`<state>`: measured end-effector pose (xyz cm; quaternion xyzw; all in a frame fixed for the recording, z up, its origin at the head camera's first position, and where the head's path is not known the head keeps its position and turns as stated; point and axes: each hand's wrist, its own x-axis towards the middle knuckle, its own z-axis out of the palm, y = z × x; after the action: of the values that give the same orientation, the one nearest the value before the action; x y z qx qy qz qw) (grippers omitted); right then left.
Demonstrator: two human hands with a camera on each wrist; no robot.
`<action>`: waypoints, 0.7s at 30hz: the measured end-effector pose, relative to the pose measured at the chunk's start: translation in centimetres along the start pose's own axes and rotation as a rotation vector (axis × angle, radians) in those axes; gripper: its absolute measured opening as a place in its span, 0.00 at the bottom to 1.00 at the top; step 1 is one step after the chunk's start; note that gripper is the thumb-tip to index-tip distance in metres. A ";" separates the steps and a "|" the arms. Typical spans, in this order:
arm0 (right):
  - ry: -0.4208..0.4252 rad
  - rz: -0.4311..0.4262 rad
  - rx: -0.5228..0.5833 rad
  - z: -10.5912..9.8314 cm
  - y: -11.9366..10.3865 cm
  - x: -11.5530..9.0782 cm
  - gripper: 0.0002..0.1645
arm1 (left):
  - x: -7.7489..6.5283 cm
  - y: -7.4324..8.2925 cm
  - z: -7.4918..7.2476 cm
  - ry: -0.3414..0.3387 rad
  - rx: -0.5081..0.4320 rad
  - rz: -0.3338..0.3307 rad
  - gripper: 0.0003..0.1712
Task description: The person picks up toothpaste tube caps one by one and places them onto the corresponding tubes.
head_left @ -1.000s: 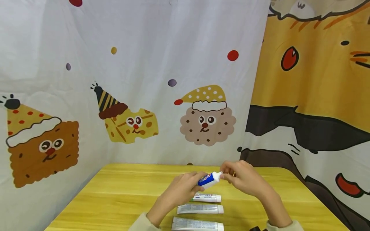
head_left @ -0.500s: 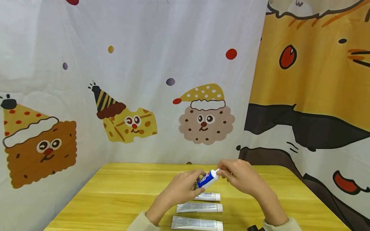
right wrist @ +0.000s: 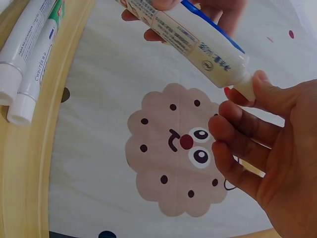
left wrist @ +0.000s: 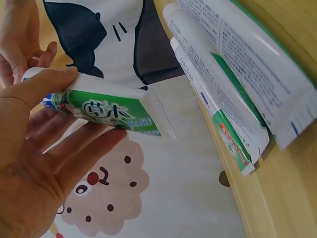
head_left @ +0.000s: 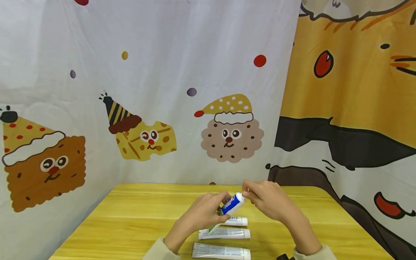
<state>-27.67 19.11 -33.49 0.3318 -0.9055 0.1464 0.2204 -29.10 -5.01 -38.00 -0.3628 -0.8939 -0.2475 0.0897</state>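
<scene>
My left hand (head_left: 202,213) holds a toothpaste tube (head_left: 233,204) above the table, its cap end tilted up to the right. In the left wrist view, the thumb lies on one side of the tube (left wrist: 109,106) and the fingers on the other; its green printed face and flat crimped end show. My right hand (head_left: 269,199) pinches the small white cap (right wrist: 244,87) at the tube's narrow end between thumb and forefinger. The other right fingers are loosely bent beside it. In the head view the fingers hide most of the cap.
Below the hands, three more toothpaste tubes lie in a row on the yellow wooden table (head_left: 143,209): a far one (head_left: 238,221), a middle one (head_left: 225,234) and a near one (head_left: 221,251). A cartoon-printed curtain (head_left: 162,54) hangs behind. A dark object (head_left: 284,257) shows beside the right sleeve.
The held tube has tilted more steeply, and its green tail end now shows below my left hand. My right hand has shifted slightly left with the cap, its fingers turned.
</scene>
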 end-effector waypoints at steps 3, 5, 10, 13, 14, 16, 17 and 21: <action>0.020 -0.003 -0.026 0.1 0.1 0.0 0.11 | 0.1 0.0 0.1 0.006 -0.021 0.015 0.24; 0.034 -0.007 -0.047 0.1 0.1 0.0 0.11 | 0.2 0.1 0.1 0.011 -0.027 0.023 0.24; 0.086 -0.030 -0.117 0.0 0.0 -0.1 0.13 | 0.2 0.1 0.3 0.024 -0.015 0.038 0.24; 0.112 -0.039 -0.150 -0.1 -0.1 0.0 0.14 | 0.2 0.1 0.3 0.033 -0.003 0.044 0.24; 0.117 -0.039 -0.156 -0.1 -0.2 -0.1 0.15 | 0.2 0.1 0.3 0.036 0.001 0.047 0.24; 0.127 -0.042 -0.161 -0.1 -0.2 -0.1 0.15 | 0.2 0.2 0.2 0.043 0.017 0.051 0.24; 0.133 -0.046 -0.159 -0.1 -0.2 -0.1 0.15 | 0.2 0.2 0.1 0.050 0.026 0.052 0.24; 0.170 -0.057 -0.131 -0.2 0.0 -0.2 0.15 | 0.3 0.3 0.0 0.071 0.072 0.057 0.25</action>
<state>-27.45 19.29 -33.38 0.3286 -0.8814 0.1080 0.3216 -29.09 -4.61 -37.79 -0.3756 -0.8878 -0.2252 0.1414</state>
